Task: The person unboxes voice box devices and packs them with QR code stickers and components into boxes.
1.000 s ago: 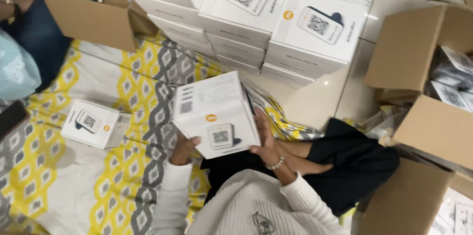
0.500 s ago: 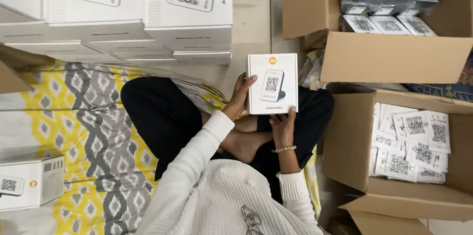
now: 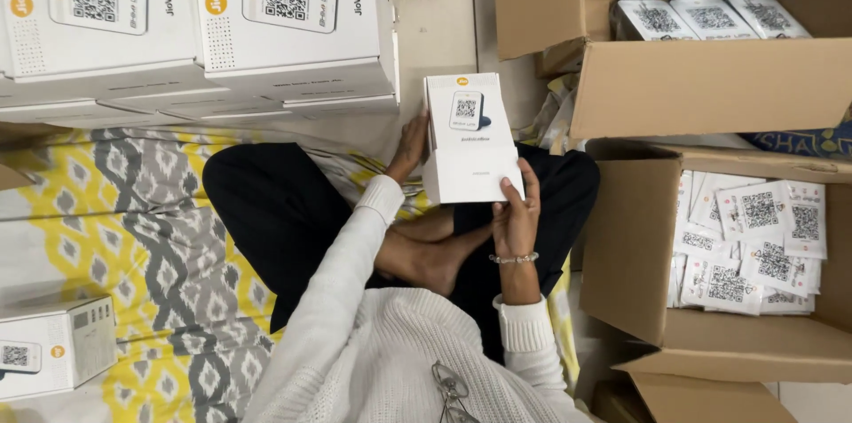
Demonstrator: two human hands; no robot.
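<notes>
I hold a small white product box (image 3: 468,136) upright over my crossed legs, its printed front facing up. My left hand (image 3: 411,146) grips its left side from behind. My right hand (image 3: 515,210), a bead bracelet on its wrist, clasps the lower right corner. I sit cross-legged in black trousers and a white knit sweater on a yellow and grey patterned mat (image 3: 115,228).
Stacked white boxes (image 3: 204,23) of the same kind stand at the top left; one more (image 3: 53,347) lies at the left edge. An open cardboard carton (image 3: 710,77) holds wrapped packs; another carton (image 3: 737,343) on the right holds several printed cards (image 3: 754,241).
The view swung right from the stacks to the cartons. The box I hold turned from a wide face to its narrow front and now sits more upright between both hands.
</notes>
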